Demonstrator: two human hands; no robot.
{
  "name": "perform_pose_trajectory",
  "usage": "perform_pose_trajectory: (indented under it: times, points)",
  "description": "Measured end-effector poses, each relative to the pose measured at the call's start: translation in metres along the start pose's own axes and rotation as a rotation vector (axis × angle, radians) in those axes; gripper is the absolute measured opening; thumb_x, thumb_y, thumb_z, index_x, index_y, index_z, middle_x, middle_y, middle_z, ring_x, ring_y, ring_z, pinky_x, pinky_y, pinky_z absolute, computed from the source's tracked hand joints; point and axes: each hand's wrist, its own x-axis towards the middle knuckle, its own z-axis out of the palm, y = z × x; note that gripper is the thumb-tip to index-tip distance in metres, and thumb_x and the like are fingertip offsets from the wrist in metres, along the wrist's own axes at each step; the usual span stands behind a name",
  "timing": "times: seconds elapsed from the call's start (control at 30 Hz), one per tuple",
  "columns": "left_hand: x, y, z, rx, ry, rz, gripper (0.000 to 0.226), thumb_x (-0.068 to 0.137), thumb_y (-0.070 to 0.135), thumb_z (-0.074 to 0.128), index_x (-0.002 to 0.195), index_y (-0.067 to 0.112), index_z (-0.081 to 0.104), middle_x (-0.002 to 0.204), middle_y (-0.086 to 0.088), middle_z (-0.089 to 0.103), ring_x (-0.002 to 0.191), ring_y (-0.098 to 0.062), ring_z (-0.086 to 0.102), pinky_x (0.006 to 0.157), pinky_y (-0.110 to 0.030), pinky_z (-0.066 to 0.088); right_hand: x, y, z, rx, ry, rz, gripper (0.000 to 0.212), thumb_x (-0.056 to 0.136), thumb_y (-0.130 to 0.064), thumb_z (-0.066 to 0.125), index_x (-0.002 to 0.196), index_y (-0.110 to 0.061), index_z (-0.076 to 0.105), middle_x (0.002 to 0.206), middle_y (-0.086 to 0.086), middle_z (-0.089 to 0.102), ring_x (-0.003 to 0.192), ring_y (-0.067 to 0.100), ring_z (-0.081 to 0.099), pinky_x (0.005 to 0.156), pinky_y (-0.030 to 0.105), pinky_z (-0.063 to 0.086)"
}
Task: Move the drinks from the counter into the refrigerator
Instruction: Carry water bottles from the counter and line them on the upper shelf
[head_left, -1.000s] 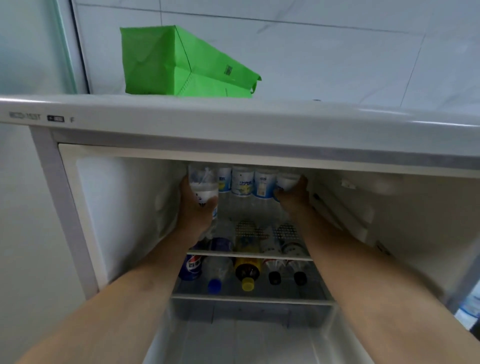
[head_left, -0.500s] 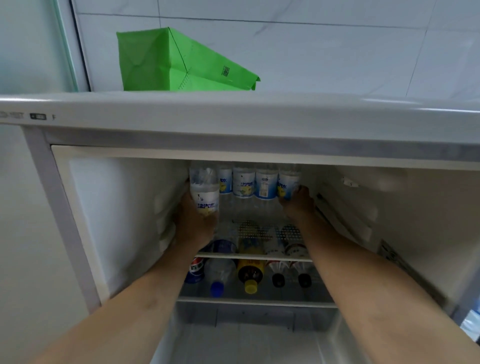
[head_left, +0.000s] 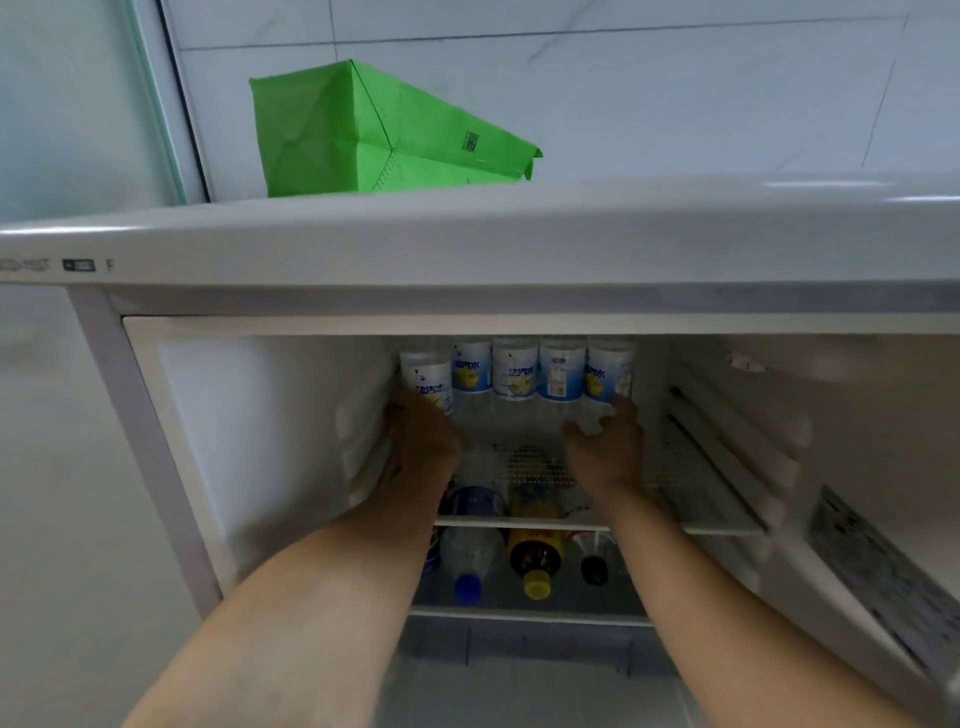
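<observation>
1. Both arms reach into the open refrigerator (head_left: 171, 415), where five blue-and-white labelled bottles stand upright in a row along the back edge of the upper shelf (head_left: 722, 527).
2. The left hand (head_left: 423, 434) grips the leftmost bottle (head_left: 427, 382) low on its body, fingers curled round it; the bottle stands at the shelf's back left corner, just beside the left wall.
3. The right hand (head_left: 605, 441) holds the rightmost bottle (head_left: 609, 371) at its clear base, thumb on the near side and fingers wrapped round the far side.
4. The three middle bottles (head_left: 516, 369) stand between the two held ones, each just beside its neighbour, touched by neither hand.
5. Under the glass shelf, more drinks lie on their sides on the lower shelf (head_left: 530, 616), caps toward the front edge: a blue-capped bottle (head_left: 467, 566), a yellow-capped bottle (head_left: 535, 564) and a black-capped bottle (head_left: 594, 558).
6. A green paper bag (head_left: 358, 130) sits on the refrigerator's top, against a white tiled wall (head_left: 675, 93).
7. A printed label (head_left: 883, 582) is fixed to the inner right wall.
</observation>
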Motion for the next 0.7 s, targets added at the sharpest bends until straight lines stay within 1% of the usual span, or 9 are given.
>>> perform_pose_trajectory:
  times: [0.13, 0.27, 0.33, 0.4, 0.47, 0.53, 0.6, 0.63, 0.7]
  points:
    - [-0.002, 0.000, 0.013, -0.075, 0.019, -0.095, 0.065, 0.097, 0.006, 0.055, 0.151, -0.001, 0.020, 0.153, -0.024, 0.031, 0.138, -0.037, 0.039, 0.108, -0.039, 0.037, -0.006, -0.006, -0.007, -0.033, 0.000, -0.021, 0.068, 0.089, -0.024, 0.072, 0.147, -0.018, 0.036, 0.140, 0.014, 0.047, 0.128, 0.026, 0.049, 0.105, 0.044, 0.047]
    - [-0.019, 0.005, 0.019, -0.051, 0.018, -0.107, 0.075, 0.098, 0.017, 0.058, 0.154, 0.002, 0.011, 0.158, -0.023, 0.019, 0.141, -0.036, 0.032, 0.113, -0.040, 0.030, -0.006, -0.017, -0.012, -0.042, 0.017, -0.004, 0.065, 0.089, -0.026, 0.072, 0.143, -0.017, 0.039, 0.138, 0.015, 0.050, 0.123, 0.028, 0.053, 0.104, 0.042, 0.047]
    - [-0.023, 0.008, 0.020, -0.159, 0.007, -0.046, 0.072, 0.090, 0.007, 0.065, 0.149, 0.006, 0.025, 0.153, -0.021, 0.029, 0.135, -0.034, 0.039, 0.111, -0.040, 0.035, -0.007, -0.024, -0.012, -0.049, -0.001, 0.019, 0.066, 0.090, -0.029, 0.071, 0.145, -0.017, 0.037, 0.140, 0.014, 0.049, 0.124, 0.027, 0.053, 0.103, 0.037, 0.046]
    - [-0.021, 0.012, 0.017, -0.151, -0.131, 0.033, 0.066, 0.087, 0.000, 0.064, 0.146, 0.007, 0.035, 0.149, -0.018, 0.039, 0.134, -0.032, 0.043, 0.110, -0.034, 0.038, -0.008, -0.032, -0.012, -0.054, -0.024, 0.031, 0.067, 0.091, -0.031, 0.070, 0.147, -0.017, 0.036, 0.142, 0.013, 0.049, 0.125, 0.027, 0.053, 0.098, 0.031, 0.043]
    - [-0.012, 0.016, 0.016, -0.160, -0.254, 0.062, 0.063, 0.087, 0.000, 0.064, 0.145, 0.008, 0.040, 0.145, -0.016, 0.047, 0.130, -0.031, 0.049, 0.099, -0.026, 0.040, -0.011, -0.040, -0.013, -0.073, -0.027, 0.037, 0.065, 0.091, -0.030, 0.069, 0.146, -0.015, 0.037, 0.141, 0.013, 0.051, 0.125, 0.027, 0.054, 0.094, 0.028, 0.042]
    - [-0.007, 0.019, 0.015, -0.185, -0.277, 0.027, 0.061, 0.091, 0.005, 0.062, 0.147, 0.009, 0.040, 0.146, -0.015, 0.049, 0.129, -0.033, 0.050, 0.093, -0.024, 0.040, -0.016, -0.042, -0.016, -0.088, -0.019, 0.063, 0.062, 0.091, -0.028, 0.069, 0.144, -0.012, 0.041, 0.138, 0.014, 0.055, 0.123, 0.029, 0.056, 0.092, 0.030, 0.046]
    - [-0.011, 0.020, 0.016, -0.157, -0.272, -0.018, 0.060, 0.096, 0.011, 0.058, 0.151, 0.006, 0.033, 0.150, -0.017, 0.044, 0.134, -0.037, 0.045, 0.105, -0.029, 0.039, -0.023, -0.041, -0.023, -0.086, -0.033, 0.120, 0.055, 0.092, -0.027, 0.068, 0.140, -0.009, 0.048, 0.135, 0.012, 0.058, 0.121, 0.029, 0.058, 0.094, 0.032, 0.048]
    - [-0.015, 0.017, 0.019, -0.138, -0.259, -0.004, 0.057, 0.096, 0.012, 0.057, 0.149, 0.003, 0.037, 0.149, -0.020, 0.045, 0.133, -0.039, 0.046, 0.109, -0.035, 0.039, -0.027, -0.039, -0.027, -0.098, -0.047, 0.143, 0.050, 0.092, -0.027, 0.067, 0.136, -0.010, 0.051, 0.132, 0.011, 0.061, 0.120, 0.027, 0.059, 0.094, 0.031, 0.048]
    - [-0.024, 0.014, 0.024, -0.133, -0.198, 0.042, 0.049, 0.093, 0.014, 0.062, 0.137, -0.003, 0.049, 0.139, -0.026, 0.053, 0.126, -0.042, 0.052, 0.103, -0.042, 0.044, -0.034, -0.034, -0.036, -0.162, -0.039, 0.150, 0.042, 0.092, -0.028, 0.064, 0.130, -0.012, 0.056, 0.121, 0.008, 0.066, 0.110, 0.025, 0.063, 0.086, 0.030, 0.049]
